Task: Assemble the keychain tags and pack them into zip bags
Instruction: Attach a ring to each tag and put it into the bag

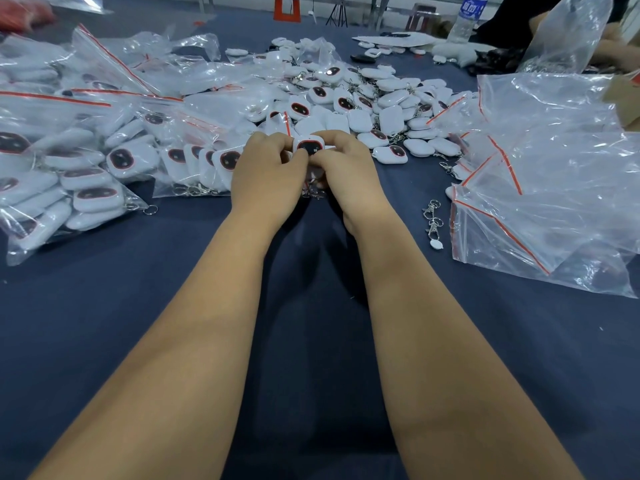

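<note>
A white keychain tag (309,146) with a dark red-rimmed face is held upright above the dark blue table (138,289). My left hand (268,171) pinches its left side and my right hand (346,168) pinches its right side. A metal clasp (311,192) hangs below the tag, partly hidden between my palms. A large pile of loose white tags (363,105) lies just behind my hands. Filled zip bags (79,174) with red seal strips lie to the left. Empty zip bags (540,188) are heaped on the right.
Loose metal clasps (433,220) lie on the cloth to the right of my right wrist. A water bottle (465,17) stands at the far right. Another person's arm (620,50) reaches in at the far right edge behind a clear bag.
</note>
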